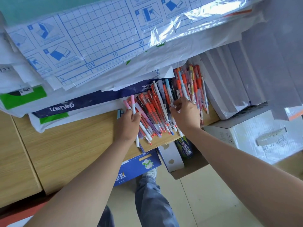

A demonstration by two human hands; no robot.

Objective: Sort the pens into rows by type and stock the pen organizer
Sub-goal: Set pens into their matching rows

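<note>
A loose pile of pens (157, 108), mostly red-grip gel pens with some white, black and purple ones, lies on the wooden desk (73, 141). A second bunch of red pens (191, 81) lies further right against white boxes. My left hand (129, 123) grips two pink-capped pens (132, 102) at the pile's left edge. My right hand (186, 113) rests over the middle of the pile, its fingers curled on a few pens there. No pen organizer can be made out.
Grid-printed plastic sheets (91, 38) and a blue-and-white paper pack (68, 107) overhang the desk behind the pens. White boxes (229, 82) stand to the right. Below the desk edge sit a blue carton (139, 167), a can (184, 148) and a white box (262, 136).
</note>
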